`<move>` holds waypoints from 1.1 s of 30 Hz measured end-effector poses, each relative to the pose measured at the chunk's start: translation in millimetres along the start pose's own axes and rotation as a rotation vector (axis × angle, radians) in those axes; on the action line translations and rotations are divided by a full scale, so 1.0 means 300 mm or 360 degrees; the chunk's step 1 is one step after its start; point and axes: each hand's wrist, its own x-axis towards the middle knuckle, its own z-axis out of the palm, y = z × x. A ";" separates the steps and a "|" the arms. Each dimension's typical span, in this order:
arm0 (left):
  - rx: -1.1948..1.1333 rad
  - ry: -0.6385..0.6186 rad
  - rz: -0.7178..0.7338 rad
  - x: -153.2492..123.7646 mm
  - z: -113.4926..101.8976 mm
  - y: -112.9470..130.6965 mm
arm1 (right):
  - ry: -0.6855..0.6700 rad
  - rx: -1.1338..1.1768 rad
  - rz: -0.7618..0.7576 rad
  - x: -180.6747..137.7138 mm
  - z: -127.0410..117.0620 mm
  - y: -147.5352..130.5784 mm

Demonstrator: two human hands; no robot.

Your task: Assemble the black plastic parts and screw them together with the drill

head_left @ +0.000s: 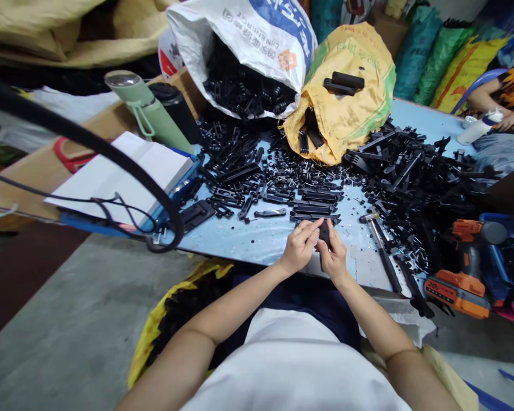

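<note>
Over the front edge of the blue-topped table, my right hand (334,256) is closed around a narrow black plastic part (324,233), held roughly upright. My left hand (300,246) has its fingers pinched together against the upper left side of that part. Whatever small thing may sit between those left fingertips is hidden. Just beyond my hands lies a row of long black plastic pieces (316,206), side by side. Small black fittings with metal pins (297,171) are heaped behind the row. To the right of my hands rests a hammer (383,254) with a dark handle.
A white sack (244,43) and a yellow sack (346,85) spill black parts at the back. An orange cordless drill (462,274) stands right. At left are a green flask (148,108), white paper (124,171) and a black curved cable (111,151). Another person's arm (488,100) shows far right.
</note>
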 end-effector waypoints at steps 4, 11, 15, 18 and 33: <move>0.0182 -0.0004 -0.0454 -0.073 0.010 -0.040 | -0.0430 -0.0388 -0.0006 0.069 -0.046 0.060; 0.0809 -0.1048 0.0252 -0.045 -0.015 -0.038 | -0.0078 -0.1080 0.0234 0.438 -0.418 0.265; 0.1054 -0.1364 0.0367 0.004 0.011 -0.012 | 0.0181 -0.1154 0.0622 0.561 -0.511 0.331; 0.1201 -0.1296 0.0367 -0.003 0.006 0.000 | 0.0358 -0.1113 0.0929 0.588 -0.516 0.350; 0.0877 -0.1328 0.0044 -0.002 -0.042 -0.058 | -0.1312 -0.0956 -0.0430 -0.009 -0.278 0.110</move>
